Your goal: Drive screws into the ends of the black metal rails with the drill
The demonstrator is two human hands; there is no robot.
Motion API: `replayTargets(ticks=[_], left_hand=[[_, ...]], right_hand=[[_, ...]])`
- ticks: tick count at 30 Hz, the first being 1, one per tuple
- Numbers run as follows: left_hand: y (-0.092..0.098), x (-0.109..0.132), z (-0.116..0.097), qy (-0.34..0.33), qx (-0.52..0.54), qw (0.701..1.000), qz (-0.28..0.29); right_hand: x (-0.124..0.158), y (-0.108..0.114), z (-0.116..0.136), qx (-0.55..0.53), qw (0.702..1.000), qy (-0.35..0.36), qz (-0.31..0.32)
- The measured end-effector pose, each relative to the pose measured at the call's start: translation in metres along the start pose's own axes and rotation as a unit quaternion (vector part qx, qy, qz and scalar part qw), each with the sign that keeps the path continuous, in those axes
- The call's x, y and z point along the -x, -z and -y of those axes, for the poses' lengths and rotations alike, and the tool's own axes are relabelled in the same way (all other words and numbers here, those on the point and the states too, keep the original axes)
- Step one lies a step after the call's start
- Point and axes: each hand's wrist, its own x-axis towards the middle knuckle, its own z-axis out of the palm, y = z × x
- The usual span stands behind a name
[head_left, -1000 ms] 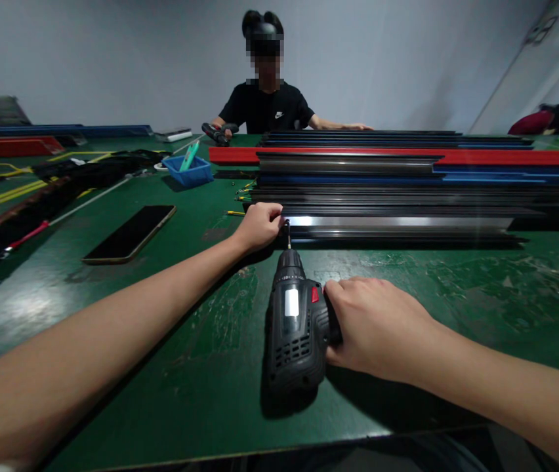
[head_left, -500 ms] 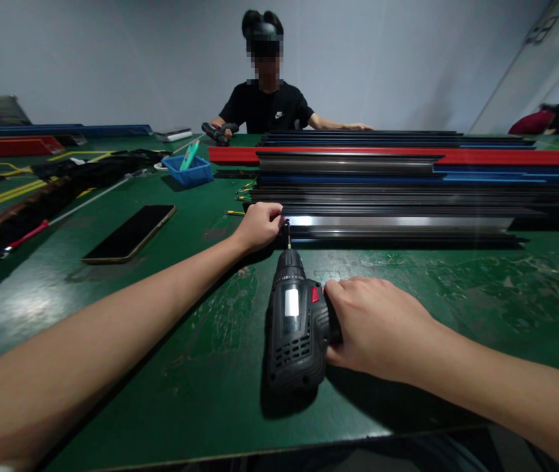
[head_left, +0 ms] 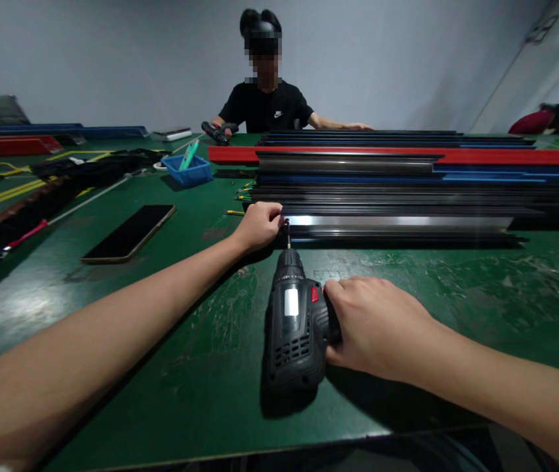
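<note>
My right hand (head_left: 375, 324) is wrapped round the handle of a black cordless drill (head_left: 296, 328), which lies low over the green table. Its bit (head_left: 288, 237) points away from me and meets the left end of a dark metal profile (head_left: 397, 223). At that same end my left hand (head_left: 260, 225) is closed, its fingers curled on the profile close to the bit's tip. The fingertips and whatever small part sits at the tip are hard to make out. Short yellow-green wires (head_left: 235, 212) stick out just beyond the left hand.
Behind the profile lie more long black, blue and red profiles (head_left: 481, 156). A phone (head_left: 129, 234) rests at left, with a blue bin (head_left: 188, 172) holding a teal cutter farther back. Dark bundles and yellow wires cover the far left. Opposite sits a person (head_left: 269, 108) with another drill (head_left: 218, 133).
Both hands and the drill stay almost where they were. The drill's collar appears slightly turned, and the person opposite has shifted a little in view.
</note>
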Motion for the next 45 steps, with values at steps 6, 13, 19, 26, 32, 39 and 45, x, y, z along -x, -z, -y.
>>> replayTargets(ticks=[6, 13, 19, 26, 32, 39, 45], left_hand=[[-0.0005, -0.0003, 0.0012, -0.005, -0.001, 1.000, -0.002], [0.0001, 0.0005, 0.0013, -0.012, 0.001, 1.000, -0.001], [0.0010, 0.0004, -0.0004, -0.004, -0.001, 1.000, 0.002], [0.0003, 0.0000, -0.0001, -0.003, 0.002, 1.000, -0.004], [0.0002, 0.0001, -0.0005, 0.004, 0.003, 1.000, -0.003], [0.0006, 0.0004, -0.0027, 0.008, 0.012, 1.000, -0.004], [0.0007, 0.0001, -0.0024, 0.007, -0.003, 1.000, -0.002]], right_hand=[[0.0001, 0.0012, 0.0002, -0.001, 1.000, -0.003, -0.002], [0.0007, -0.0011, -0.0003, -0.001, 1.000, -0.001, -0.006], [0.0001, -0.0005, -0.0002, -0.004, 1.000, -0.001, -0.007], [0.0002, 0.0005, 0.0004, -0.002, 1.000, 0.001, -0.004], [0.0003, 0.0003, 0.0004, 0.006, 1.000, -0.002, 0.002], [0.0008, 0.0004, 0.0005, -0.004, 1.000, -0.002, -0.008], [0.0009, 0.0007, 0.0000, -0.004, 1.000, -0.003, -0.002]])
